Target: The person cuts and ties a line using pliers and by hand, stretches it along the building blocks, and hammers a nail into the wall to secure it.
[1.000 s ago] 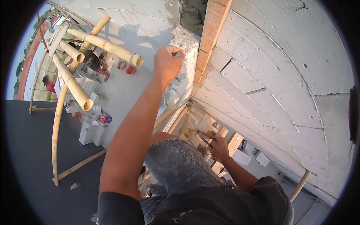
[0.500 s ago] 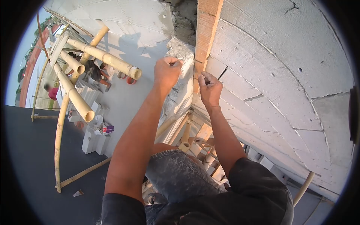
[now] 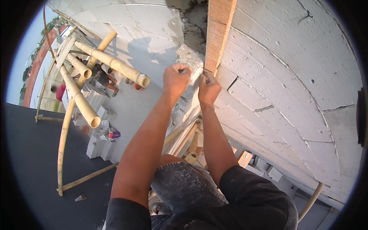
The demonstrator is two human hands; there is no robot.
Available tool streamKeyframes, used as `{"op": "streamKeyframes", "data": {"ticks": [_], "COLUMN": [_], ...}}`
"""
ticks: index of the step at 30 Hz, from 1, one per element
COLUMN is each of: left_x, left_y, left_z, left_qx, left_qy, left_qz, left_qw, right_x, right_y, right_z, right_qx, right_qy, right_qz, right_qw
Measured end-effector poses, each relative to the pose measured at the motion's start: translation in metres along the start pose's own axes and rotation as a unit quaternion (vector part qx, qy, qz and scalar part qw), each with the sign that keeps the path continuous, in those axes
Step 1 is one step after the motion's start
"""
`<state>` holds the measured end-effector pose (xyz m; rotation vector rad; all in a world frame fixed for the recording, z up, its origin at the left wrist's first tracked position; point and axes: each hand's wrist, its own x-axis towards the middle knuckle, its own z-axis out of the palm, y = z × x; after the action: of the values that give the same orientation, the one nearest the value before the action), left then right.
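Left hand and right hand pinched closed near grained orange timber
Grip contents unclear; any print on purple-white packet unreadable.

L hand raised, curled, just beside rough concrete edge; R hand same, nr wood plank along block wall. Grip contents unclear. Bamboo poles & stacked blocks to L.

The left arm and right arm reach forward and converge. The left hand is curled, its fingers bent in toward the thumb; the right hand, just beside it and slightly lower, pinches thumb against forefinger.
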<state>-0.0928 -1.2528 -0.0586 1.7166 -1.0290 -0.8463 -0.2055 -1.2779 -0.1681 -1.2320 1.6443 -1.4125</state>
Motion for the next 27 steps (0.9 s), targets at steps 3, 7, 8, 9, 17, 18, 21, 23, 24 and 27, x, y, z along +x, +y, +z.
{"op": "streamKeyframes", "data": {"ticks": [3, 7, 8, 9, 17, 18, 21, 23, 24, 27], "left_x": [0.007, 0.008, 0.009, 0.009, 0.016, 0.016, 0.016, 0.014, 0.015, 0.017], "left_y": [-0.007, -0.011, -0.011, -0.011, -0.012, -0.011, -0.009, -0.006, -0.006, -0.006], "left_z": [0.000, 0.000, 0.001, 0.001, 0.003, 0.003, 0.004, 0.004, 0.004, 0.006], "left_qx": [-0.004, 0.015, 0.025, 0.033, 0.030, 0.035, 0.052, 0.058, 0.064, 0.087], "left_qy": [-0.020, -0.014, -0.025, -0.036, -0.045, -0.048, -0.046, -0.047, -0.049, -0.044], "left_qz": [0.003, 0.016, 0.032, 0.047, 0.031, 0.027, 0.036, 0.043, 0.049, 0.075], "left_qw": [1.000, 1.000, 0.999, 0.998, 0.998, 0.998, 0.997, 0.996, 0.996, 0.992], "right_x": [-0.001, 0.002, 0.002, 0.001, 0.007, 0.007, 0.006, 0.007, 0.008, 0.007], "right_y": [0.020, 0.026, 0.028, 0.030, 0.033, 0.034, 0.035, 0.036, 0.038, 0.043], "right_z": [0.013, 0.012, 0.015, 0.018, 0.024, 0.025, 0.032, 0.037, 0.039, 0.040], "right_qx": [0.000, 0.042, 0.045, 0.044, -0.082, -0.081, -0.085, -0.092, -0.090, -0.070], "right_qy": [0.007, -0.004, 0.022, 0.020, 0.075, 0.076, 0.108, 0.116, 0.118, 0.129], "right_qz": [0.003, -0.010, 0.002, 0.002, -0.062, -0.063, -0.075, -0.064, -0.066, -0.087], "right_qw": [1.000, 0.999, 0.999, 0.999, 0.992, 0.992, 0.988, 0.987, 0.987, 0.985]}}
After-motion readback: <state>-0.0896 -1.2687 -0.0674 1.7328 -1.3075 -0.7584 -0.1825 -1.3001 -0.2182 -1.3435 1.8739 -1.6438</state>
